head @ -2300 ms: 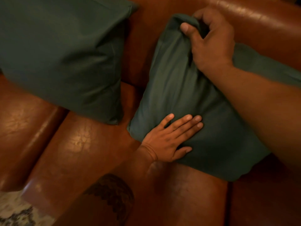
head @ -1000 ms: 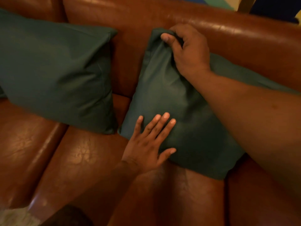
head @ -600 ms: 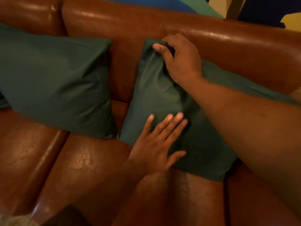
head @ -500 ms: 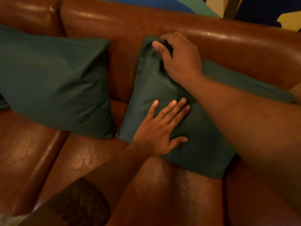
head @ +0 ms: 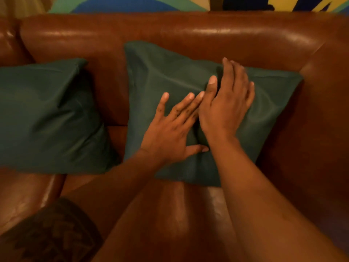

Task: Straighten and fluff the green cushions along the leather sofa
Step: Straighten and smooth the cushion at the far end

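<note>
Leather sofa: brown, holds two green cushions; no containers in view.
Right cushion: propped against backrest near sofa's end; being patted flat, creases left across face; I judge fluffing unfinished.
Left cushion: leans on backrest, slightly askew, looks plumper; untouched.
My right hand: flat, fingers straight, pressing right cushion.
My left hand: flat, fingers spread, pressing same cushion beside it.

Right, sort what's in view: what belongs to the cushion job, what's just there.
Job:
right cushion, pressed flat by left hand and right hand
left cushion
leather sofa

Just there:
colourful panel behind the sofa
</note>
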Demonstrator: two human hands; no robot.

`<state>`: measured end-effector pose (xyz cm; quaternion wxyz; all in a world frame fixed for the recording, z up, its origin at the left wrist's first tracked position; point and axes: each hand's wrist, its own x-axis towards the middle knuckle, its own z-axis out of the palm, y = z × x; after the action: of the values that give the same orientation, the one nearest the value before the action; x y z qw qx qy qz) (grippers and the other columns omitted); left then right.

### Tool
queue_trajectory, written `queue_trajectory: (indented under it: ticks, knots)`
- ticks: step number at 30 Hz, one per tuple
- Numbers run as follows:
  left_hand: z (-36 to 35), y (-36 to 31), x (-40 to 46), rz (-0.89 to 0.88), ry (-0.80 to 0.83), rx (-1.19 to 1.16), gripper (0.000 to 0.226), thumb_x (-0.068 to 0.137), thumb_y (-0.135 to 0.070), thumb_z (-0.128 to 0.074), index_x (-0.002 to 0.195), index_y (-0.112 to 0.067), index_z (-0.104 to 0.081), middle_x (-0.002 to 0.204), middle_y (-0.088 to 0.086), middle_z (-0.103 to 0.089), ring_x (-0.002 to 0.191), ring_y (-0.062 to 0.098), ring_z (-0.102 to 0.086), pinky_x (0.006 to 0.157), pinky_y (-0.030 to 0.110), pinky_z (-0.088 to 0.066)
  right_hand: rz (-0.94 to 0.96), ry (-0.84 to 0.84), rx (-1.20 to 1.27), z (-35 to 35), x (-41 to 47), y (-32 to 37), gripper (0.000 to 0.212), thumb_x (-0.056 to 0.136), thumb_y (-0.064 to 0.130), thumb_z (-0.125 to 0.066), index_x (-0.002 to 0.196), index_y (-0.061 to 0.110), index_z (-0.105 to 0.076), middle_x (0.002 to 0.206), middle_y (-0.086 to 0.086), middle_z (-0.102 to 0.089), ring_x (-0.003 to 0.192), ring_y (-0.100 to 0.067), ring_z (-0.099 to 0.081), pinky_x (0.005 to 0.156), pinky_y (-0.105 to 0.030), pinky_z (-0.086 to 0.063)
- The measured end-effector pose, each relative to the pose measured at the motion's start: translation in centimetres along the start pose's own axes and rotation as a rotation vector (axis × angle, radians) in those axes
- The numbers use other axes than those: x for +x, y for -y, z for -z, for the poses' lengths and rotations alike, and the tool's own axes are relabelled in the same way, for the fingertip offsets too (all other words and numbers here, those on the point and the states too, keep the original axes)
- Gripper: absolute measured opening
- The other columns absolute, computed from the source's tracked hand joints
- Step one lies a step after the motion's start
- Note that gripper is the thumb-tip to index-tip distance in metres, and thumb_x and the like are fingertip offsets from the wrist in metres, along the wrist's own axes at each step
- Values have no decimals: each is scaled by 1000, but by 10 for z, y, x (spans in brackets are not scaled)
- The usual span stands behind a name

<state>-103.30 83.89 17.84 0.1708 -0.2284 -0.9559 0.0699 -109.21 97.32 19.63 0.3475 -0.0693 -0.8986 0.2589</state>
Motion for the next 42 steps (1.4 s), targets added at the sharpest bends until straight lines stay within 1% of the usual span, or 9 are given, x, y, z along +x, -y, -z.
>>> queue_trajectory:
  ticks: [3, 10, 15, 19, 24, 31, 36, 39, 42]
  knots:
    - [-6, 7, 6, 71, 45, 9, 112, 78, -91, -28, 163, -21, -10, 170, -7, -1, 156, 12, -4, 114, 75, -3, -48, -39, -7, 1, 1, 4, 52, 100, 39, -46, 149, 22, -50, 153, 2, -50, 146, -19, -41, 122, -48, -22]
    - [-9, -2, 5, 152, 128, -67, 111, 77, -88, -34, 163, -26, -1, 170, -10, 5, 156, 9, 0, 111, 77, -3, -62, 100, -137, -6, -21, -15, 63, 99, 41, -44, 158, 18, -35, 164, 0, -34, 154, -19, -25, 127, -46, -11]
    - [7, 15, 20, -83, -3, -20, 81, 95, -46, -41, 163, -21, -4, 170, 2, 1, 157, 18, -5, 116, 73, -2, -91, 85, -135, -14, -21, -16, 66, 99, 40, -41, 159, 14, -32, 166, -2, -31, 154, -20, -26, 126, -46, -13]
    - [-11, 24, 33, -135, 88, -7, 74, 100, -50, -33, 162, -27, 1, 171, -1, 5, 157, 16, 2, 116, 72, -4, -93, 83, -194, -12, -28, -20, 71, 99, 40, -45, 161, 9, -25, 168, -8, -25, 156, -25, -21, 127, -47, -11]
    - [-18, 23, 35, -103, 85, -22, 72, 102, -53, -30, 162, -29, 1, 171, -2, 5, 157, 14, 1, 115, 72, -6, -169, 127, -269, -4, -52, -26, 73, 103, 50, -39, 163, 13, -18, 171, -8, -14, 158, -24, -13, 125, -53, -10]
    - [-14, 20, 35, -93, 118, -23, 70, 103, -51, -28, 162, -29, 2, 171, -3, 6, 157, 15, -2, 112, 74, -9, -417, 235, -233, 17, -138, -61, 79, 100, 60, -31, 164, 21, -6, 172, -2, -4, 158, -22, -10, 121, -63, -14]
    - [5, -1, 36, -48, 83, -22, 70, 101, -42, -33, 162, -16, -12, 170, 7, -10, 155, 26, -17, 114, 74, -7, -501, 284, -122, 19, -151, -70, 79, 101, 61, -24, 164, 19, -3, 172, -2, -2, 158, -24, -11, 119, -64, -22]
    - [21, -23, 57, -276, -39, -42, 69, 99, -38, -39, 160, -12, -22, 167, 12, -20, 153, 33, -22, 121, 65, -6, -464, 302, -91, 17, -140, -68, 79, 101, 60, -23, 164, 17, -3, 172, -2, -1, 158, -22, -8, 120, -64, -18]
    - [17, -32, 83, -572, 12, -46, 60, 103, -40, -31, 161, -23, -22, 169, 4, -16, 156, 28, -15, 124, 58, -5, -467, 279, -67, 17, -134, -68, 79, 100, 58, -25, 164, 17, -4, 172, -3, -1, 159, -21, -5, 120, -65, -14]
